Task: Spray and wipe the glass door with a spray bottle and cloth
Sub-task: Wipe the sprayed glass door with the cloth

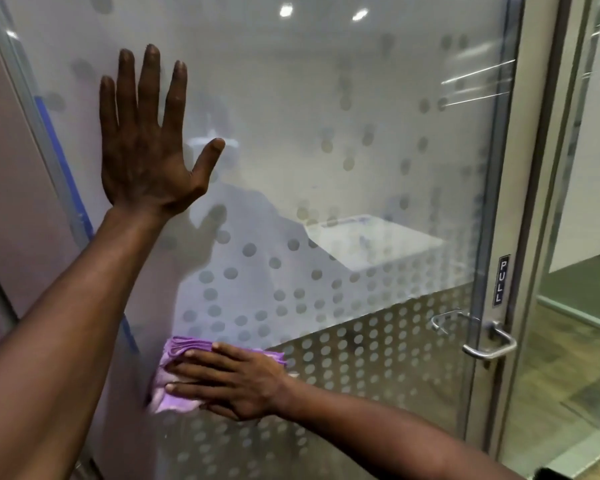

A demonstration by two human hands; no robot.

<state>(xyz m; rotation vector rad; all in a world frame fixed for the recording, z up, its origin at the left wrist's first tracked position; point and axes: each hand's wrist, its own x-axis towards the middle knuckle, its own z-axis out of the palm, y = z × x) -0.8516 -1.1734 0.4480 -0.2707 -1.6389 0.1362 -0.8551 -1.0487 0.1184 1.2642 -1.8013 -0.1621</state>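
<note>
Left hand (146,140): flat against the glass door (326,133), fingers straight and spread wide, thumb angled out to the right, palm on the pane. Holds nothing. Placed high on the left part of the pane, close to the blue-edged left border (61,157) of the door.

Right hand (229,381): low on the pane, fingers extended and slightly fanned, pointing left, pressing a purple cloth (174,379) flat to the glass. No curl round the cloth seen; fingers lie on top of it. Cloth bunched, folds showing at its upper edge, sticking out past the fingertips on the left and above the knuckles; lower-left corner blurred. Cloth directly under the right hand, well below the left hand, near the door's lower left.

Pane: frosted dots (326,341), dense below, sparse above; reflections of ceiling lights near the top. Metal pull handle (489,344) at the right edge, well apart from both hands; vertical "PULL" label (500,280) just above it. Metal frame (534,202) to the right; wooden floor (568,358) beyond.

Spray bottle: not located in view.
</note>
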